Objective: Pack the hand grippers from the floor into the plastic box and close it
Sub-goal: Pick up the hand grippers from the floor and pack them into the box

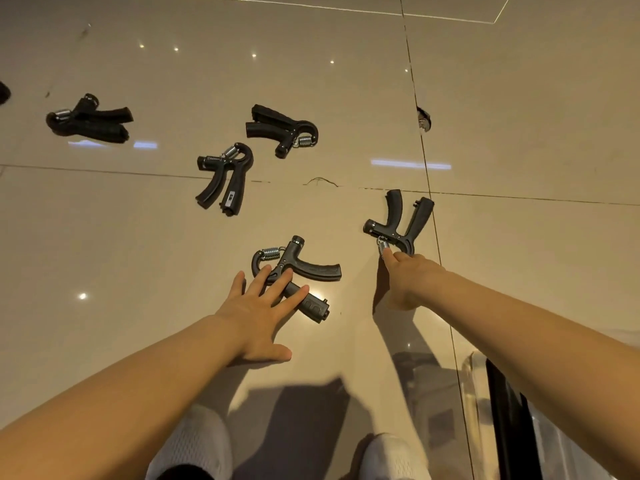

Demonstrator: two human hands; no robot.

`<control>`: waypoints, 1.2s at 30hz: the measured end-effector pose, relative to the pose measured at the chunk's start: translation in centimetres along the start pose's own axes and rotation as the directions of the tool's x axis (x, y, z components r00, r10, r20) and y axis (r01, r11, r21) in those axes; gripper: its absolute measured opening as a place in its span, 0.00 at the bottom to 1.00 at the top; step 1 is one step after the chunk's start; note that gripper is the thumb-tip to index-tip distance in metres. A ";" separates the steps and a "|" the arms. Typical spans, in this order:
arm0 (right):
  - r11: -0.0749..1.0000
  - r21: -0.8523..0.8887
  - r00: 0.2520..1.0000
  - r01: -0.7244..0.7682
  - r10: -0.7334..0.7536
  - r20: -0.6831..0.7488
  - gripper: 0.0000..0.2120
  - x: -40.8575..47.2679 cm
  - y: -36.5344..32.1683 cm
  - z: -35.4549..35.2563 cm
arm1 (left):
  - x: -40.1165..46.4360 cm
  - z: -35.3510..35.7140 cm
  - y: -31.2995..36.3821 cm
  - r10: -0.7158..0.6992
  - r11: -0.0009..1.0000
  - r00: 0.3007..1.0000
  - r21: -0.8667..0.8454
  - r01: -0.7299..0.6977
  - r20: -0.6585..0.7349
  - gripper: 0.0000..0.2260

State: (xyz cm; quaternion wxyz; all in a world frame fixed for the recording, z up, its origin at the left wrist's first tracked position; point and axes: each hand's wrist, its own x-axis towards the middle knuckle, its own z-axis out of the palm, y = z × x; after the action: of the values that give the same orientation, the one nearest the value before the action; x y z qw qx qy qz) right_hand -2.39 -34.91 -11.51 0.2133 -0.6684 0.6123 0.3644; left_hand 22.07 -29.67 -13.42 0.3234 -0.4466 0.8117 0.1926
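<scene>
Pickup step: left hand point(256, 306) rests flat-fingered on the near gripper point(298, 277), right hand point(410, 275) pinches the right gripper point(398, 223); lifting both toward the plastic box point(485, 410) likely follows.

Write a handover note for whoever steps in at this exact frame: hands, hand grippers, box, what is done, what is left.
Left hand: open, straight fingers resting on the nearest black spring-loaded hand gripper on the glossy beige tiled floor.
Right hand: fingers curled at the spring end of the black gripper by the tile joint; not lifted.
Three more black grippers lie farther out: middle, upper, far left.
Clear plastic box: only an edge shows at lower right; contents and lid cannot be told.
Done: no gripper visibly packed. Left: pick up all five, pack them, close the box.
</scene>
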 end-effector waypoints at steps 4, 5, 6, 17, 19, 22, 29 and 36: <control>0.999 -0.019 0.999 0.029 -0.029 0.034 0.45 -2.5 -2.3 2.2 | -2.5 2.6 1.8 0.004 1.000 1.000 -0.008 -0.004 -0.005 0.44; 0.999 -0.024 0.998 0.048 -0.047 0.041 0.44 -3.3 -3.0 2.7 | -3.1 3.4 2.1 0.007 1.000 1.000 -0.009 -0.007 -0.002 0.44; 0.997 -0.030 0.996 0.072 -0.071 0.046 0.44 -4.1 -3.6 3.1 | -3.8 4.1 2.4 0.013 1.000 1.000 -0.008 -0.013 -0.001 0.44; 0.931 -0.028 0.902 0.363 -0.359 -0.241 0.16 -6.6 -4.4 2.2 | -5.5 4.1 1.9 0.122 0.993 0.897 0.058 -0.107 -0.424 0.28; 0.929 -0.092 0.868 0.357 -0.367 -0.334 0.20 -4.8 -2.9 0.7 | -4.6 3.9 1.5 0.161 0.987 0.861 0.061 -0.151 -0.483 0.27; 0.893 -0.329 0.865 0.307 -0.406 -0.294 0.30 -2.4 -0.9 -0.7 | -3.1 3.1 2.1 0.264 0.964 0.833 0.134 -0.228 -0.486 0.28; 0.821 -0.483 0.890 0.306 -0.426 -0.160 0.39 -0.5 0.9 0.0 | -0.4 3.7 6.0 0.355 0.935 0.855 0.155 -0.320 -0.377 0.32; 0.918 -0.364 0.934 0.160 -0.260 -0.245 0.38 -0.4 0.7 1.8 | 0.0 3.9 5.2 0.357 0.922 0.819 0.028 -0.386 -0.449 0.41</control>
State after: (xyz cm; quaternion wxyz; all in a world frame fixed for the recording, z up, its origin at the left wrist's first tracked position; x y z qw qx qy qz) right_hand -3.51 -33.50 -12.24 0.0420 -0.8033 0.4890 0.3373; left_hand 19.04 -24.58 -16.08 0.0706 -0.3219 0.9286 0.1707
